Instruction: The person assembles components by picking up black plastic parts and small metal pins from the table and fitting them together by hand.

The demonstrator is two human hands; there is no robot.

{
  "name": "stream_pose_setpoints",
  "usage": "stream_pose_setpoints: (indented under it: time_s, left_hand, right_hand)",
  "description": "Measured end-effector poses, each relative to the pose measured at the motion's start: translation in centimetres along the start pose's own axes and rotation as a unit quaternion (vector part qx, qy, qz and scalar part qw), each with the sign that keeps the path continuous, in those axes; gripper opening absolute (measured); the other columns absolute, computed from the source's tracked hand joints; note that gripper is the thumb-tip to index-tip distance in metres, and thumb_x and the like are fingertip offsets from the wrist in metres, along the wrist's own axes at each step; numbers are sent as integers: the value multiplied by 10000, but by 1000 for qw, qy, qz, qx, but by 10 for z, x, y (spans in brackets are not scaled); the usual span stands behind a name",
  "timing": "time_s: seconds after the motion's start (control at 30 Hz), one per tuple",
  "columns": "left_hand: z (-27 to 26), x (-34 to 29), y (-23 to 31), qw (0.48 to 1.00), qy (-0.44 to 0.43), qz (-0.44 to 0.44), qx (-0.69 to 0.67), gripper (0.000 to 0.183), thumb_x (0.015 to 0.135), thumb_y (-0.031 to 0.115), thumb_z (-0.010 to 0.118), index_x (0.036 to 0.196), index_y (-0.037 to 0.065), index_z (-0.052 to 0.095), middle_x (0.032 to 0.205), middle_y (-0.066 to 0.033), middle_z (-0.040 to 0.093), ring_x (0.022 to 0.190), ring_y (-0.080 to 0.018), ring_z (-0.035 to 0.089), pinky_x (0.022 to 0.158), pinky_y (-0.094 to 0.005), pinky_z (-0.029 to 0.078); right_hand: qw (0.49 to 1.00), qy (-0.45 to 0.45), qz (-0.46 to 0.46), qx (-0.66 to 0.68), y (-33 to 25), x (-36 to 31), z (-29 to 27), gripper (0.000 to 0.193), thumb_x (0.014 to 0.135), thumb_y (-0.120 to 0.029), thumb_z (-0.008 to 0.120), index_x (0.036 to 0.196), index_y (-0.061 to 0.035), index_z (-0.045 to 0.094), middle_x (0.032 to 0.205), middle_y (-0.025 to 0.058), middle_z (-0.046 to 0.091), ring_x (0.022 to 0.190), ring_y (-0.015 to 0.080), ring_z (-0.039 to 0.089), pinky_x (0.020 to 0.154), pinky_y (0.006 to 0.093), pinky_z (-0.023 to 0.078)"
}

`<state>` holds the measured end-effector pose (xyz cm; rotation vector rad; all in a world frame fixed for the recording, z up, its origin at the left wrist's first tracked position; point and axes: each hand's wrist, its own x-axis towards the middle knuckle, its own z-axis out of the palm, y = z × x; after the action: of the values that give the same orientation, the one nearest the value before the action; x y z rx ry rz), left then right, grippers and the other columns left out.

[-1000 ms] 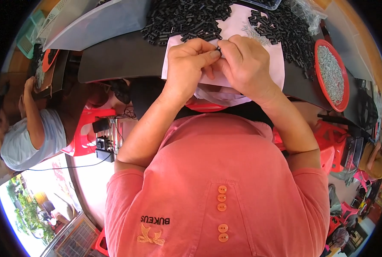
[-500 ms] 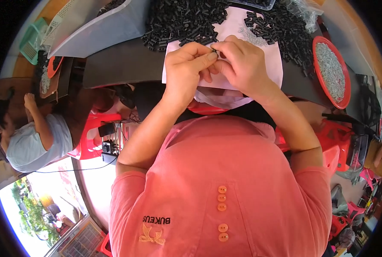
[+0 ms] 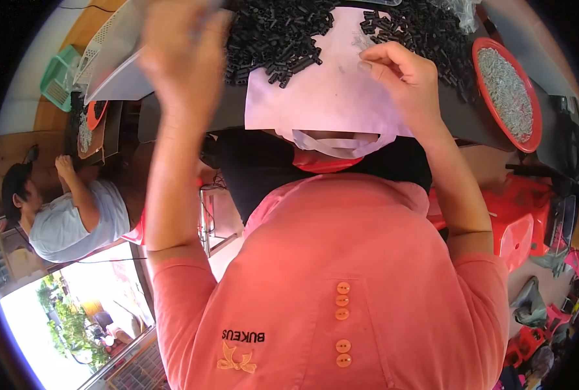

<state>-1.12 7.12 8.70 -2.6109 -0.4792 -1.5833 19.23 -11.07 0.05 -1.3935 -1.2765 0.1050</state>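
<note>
My left hand (image 3: 182, 58) is raised at the upper left, over the side of a translucent plastic bin (image 3: 117, 79). Motion smears its fingers, so whether they hold anything is unclear. My right hand (image 3: 411, 84) hovers above a white cloth-like bag (image 3: 309, 101), thumb and forefinger pinched together. Anything between those fingertips is too small to make out. Just beyond them lies a little heap of thin silver pieces (image 3: 362, 41) on the bag. Short black tubes (image 3: 273, 29) are piled behind and left of the bag, and more black tubes (image 3: 426, 45) lie to its right.
A red bowl (image 3: 537, 127) full of small silver pieces stands at the right table edge. Crumpled clear plastic (image 3: 462, 14) lies at the back right. A green basket (image 3: 50, 91) is at far left, near a seated person (image 3: 75, 221) in a pale shirt.
My hands were together over the bag, fingers around a small dark piece. Now they are apart: the left has swung up and left to the bin, the right has shifted right near the silver heap.
</note>
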Motion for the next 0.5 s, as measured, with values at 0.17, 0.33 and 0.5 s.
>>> stream_pose_setpoints:
  time_s: [0.17,0.33,0.5]
  left_hand:
    - [60,-52,62,983,-158,20,-93,153,708,76,737,830,51,648,809,-96,581,781,-304,597,669,-389,501]
    - [90,-67,64,975,-209,16,-71,163,707,130,735,809,55,631,778,-80,558,771,-287,605,619,-405,502]
    - [95,-70,66,980,-189,22,-57,141,687,117,728,721,34,619,771,-111,575,692,-297,605,577,-375,512]
  right_hand:
    - [997,-6,79,23,-7,1,4,109,794,-40,702,893,-4,676,730,47,682,639,73,604,588,230,474]
    - [997,-7,72,29,-3,-1,5,106,793,-29,700,892,0,674,734,47,685,645,72,608,594,233,478]
    - [997,-6,81,16,-3,-1,5,101,793,-26,696,890,-6,677,743,51,690,648,74,613,599,229,479]
